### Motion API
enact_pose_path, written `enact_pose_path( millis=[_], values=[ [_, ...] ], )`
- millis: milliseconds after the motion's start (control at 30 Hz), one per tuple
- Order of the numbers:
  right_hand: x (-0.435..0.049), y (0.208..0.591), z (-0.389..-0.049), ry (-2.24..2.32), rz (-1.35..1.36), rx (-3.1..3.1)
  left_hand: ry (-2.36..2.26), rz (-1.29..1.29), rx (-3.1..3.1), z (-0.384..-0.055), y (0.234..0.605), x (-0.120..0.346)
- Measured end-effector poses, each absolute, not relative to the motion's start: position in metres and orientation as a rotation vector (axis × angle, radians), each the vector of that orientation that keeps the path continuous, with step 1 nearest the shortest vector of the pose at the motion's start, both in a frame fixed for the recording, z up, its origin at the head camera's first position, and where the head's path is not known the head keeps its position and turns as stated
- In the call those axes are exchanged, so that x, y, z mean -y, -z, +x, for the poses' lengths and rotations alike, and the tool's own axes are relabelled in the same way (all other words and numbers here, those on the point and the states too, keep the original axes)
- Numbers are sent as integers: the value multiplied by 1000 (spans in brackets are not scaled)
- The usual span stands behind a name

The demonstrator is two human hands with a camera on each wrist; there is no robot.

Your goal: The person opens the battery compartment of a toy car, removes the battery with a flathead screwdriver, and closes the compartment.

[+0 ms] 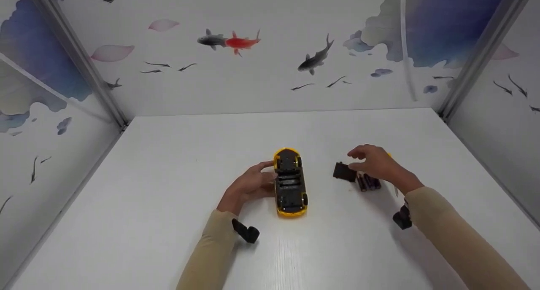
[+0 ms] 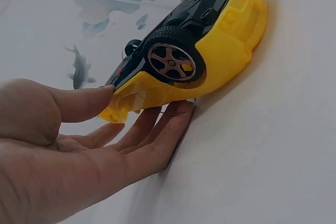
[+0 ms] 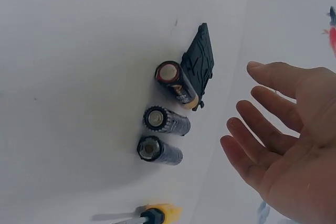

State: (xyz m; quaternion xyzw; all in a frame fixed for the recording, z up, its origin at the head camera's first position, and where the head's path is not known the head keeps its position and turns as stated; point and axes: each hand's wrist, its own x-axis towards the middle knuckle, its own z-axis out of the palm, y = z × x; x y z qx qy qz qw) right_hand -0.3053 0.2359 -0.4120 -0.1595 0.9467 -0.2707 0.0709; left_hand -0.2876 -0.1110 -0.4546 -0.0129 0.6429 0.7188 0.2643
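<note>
A yellow toy car (image 1: 290,197) lies upside down on the white table, its black underside and uncovered battery compartment (image 1: 289,181) facing up. My left hand (image 1: 251,183) holds it from the left side, thumb on the edge of the underside and fingers against the yellow body (image 2: 228,51). To the right, my right hand (image 1: 376,162) hovers with fingers spread and nothing in them. Beneath and beside it are three batteries (image 3: 167,120) and a black battery cover (image 3: 199,59); one battery touches or overlaps the cover.
A screwdriver with a yellow handle (image 3: 167,213) lies beyond the batteries, mostly hidden by the right arm in the head view. White panels (image 1: 270,87) printed with fish and petals enclose the table (image 1: 168,163) at back and sides.
</note>
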Motion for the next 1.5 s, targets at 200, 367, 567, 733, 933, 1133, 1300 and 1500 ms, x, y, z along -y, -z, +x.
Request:
enact_pose_path(
  millis=[200, 367, 567, 733, 933, 1133, 1300, 1500],
  values=[
    [-240, 411, -313, 676, -428, -2788, -1954, -60, -1723, -289, 457, 111],
    [-244, 408, -320, 603, -363, -2728, -1963, -56, -1711, -289, 456, 112],
    [-243, 412, -321, 591, -308, -2695, -1958, -38, -1713, -288, 456, 112],
    [-240, 417, -321, 585, -301, -2723, -1956, -42, -1720, -288, 457, 111],
    [-238, 420, -325, 615, -288, -2732, -1962, -69, -1713, -289, 456, 112],
    [-241, 423, -330, 658, -291, -2756, -1926, -53, -1761, -290, 457, 111],
    [-242, 426, -332, 730, -280, -2751, -1900, -79, -1804, -290, 456, 110],
    [-242, 429, -334, 758, -288, -2709, -1901, -73, -1802, -290, 457, 111]
  ],
)
